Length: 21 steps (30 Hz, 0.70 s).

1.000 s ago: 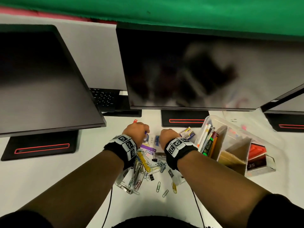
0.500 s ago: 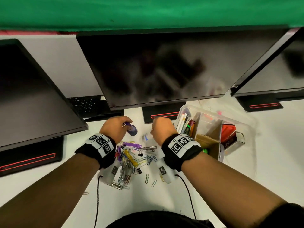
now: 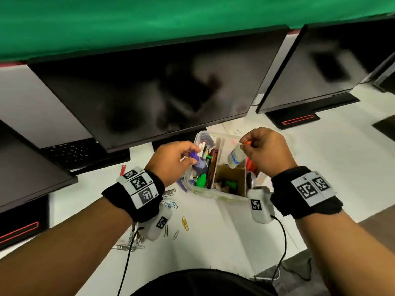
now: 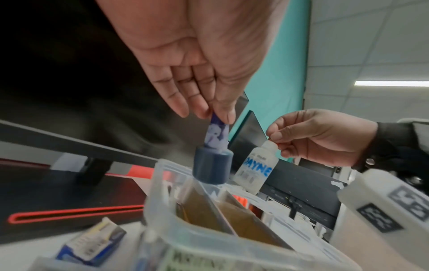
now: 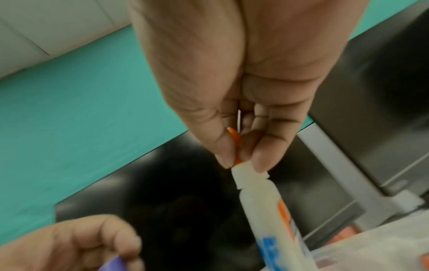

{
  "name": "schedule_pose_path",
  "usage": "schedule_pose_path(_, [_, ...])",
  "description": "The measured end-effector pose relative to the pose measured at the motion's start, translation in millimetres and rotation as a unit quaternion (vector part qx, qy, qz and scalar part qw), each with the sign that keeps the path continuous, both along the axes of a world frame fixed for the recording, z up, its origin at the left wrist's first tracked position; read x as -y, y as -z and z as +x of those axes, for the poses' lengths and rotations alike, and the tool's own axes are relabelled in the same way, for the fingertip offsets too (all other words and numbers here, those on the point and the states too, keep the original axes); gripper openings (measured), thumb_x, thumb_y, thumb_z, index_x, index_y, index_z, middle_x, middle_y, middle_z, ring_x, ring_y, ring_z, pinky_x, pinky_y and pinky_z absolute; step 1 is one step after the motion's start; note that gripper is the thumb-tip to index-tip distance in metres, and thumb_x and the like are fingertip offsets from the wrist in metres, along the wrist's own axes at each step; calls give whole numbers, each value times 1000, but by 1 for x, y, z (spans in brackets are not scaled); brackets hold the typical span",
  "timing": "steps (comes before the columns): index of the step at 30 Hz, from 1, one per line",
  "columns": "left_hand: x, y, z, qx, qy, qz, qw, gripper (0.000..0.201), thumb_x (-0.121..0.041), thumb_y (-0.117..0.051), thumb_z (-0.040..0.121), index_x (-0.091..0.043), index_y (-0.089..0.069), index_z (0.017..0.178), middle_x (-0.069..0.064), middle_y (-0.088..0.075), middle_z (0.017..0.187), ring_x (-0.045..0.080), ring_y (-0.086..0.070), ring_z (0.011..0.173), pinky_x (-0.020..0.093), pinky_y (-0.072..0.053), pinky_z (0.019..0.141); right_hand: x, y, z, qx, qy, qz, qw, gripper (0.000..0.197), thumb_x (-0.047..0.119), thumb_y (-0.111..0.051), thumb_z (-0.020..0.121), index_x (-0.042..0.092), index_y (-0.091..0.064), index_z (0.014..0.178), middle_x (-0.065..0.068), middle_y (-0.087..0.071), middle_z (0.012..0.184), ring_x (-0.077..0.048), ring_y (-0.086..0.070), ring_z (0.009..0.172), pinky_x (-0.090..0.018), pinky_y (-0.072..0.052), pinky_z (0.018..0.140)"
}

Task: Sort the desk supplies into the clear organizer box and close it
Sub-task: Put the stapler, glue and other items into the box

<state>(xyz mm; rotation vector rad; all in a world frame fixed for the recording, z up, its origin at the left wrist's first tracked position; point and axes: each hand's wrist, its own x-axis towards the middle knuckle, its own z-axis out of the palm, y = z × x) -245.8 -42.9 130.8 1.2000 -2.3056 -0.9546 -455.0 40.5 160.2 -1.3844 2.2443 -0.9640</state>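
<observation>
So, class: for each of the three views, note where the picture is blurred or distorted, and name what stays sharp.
Head view: wide-angle bending of the monitors, smeared reflections; the left hand is fairly sharp. Left wrist view: the organizer box is blurred up close; the white bottle label reads clearly. Right wrist view: soft throughout; the right hand pinching the orange cap is clearest.

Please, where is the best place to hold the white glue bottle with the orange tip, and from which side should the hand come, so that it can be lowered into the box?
Probably at the neck, from above. The white glue bottle hangs tip-up over the clear organizer box, and the right hand already pinches its narrow orange tip. The shoulder below stops slipping and the body stays free to drop in.
</observation>
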Motion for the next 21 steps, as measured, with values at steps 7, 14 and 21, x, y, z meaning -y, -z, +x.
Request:
schedule_pose_path(7, [-29,18,-43,7,71,31,997,22,-14,-63,85,-24,-70,103,-5,-70,103,13,-63,91,32,-53,89,-29,30,-50,-132,27,112,985,18,5,-56,82,2,-72,87,-17,-68,95,-33,-63,89,-30,-45,77])
schedule_pose_path(14, [-33,25,-51,23,93,35,995,20,-15,-61,87,-26,-69,103,-5,-69,104,14,-62,95,35,-53,90,-26,45,-57,-196,-23,308,931,17,5,-47,90,-1,-61,81,-20,-63,114,-33,-59,108,-32,-44,89])
schedule_pose_path(21, [-38,23,-53,20,109,49,993,27,-14,-61,88,-25,-65,112,-5,-68,107,11,-61,97,24,-50,89,-17,45,-59,-189,-49,365,911,23,12,-56,89,0,-65,107,-15,-64,117,-29,-60,110,-29,-46,87])
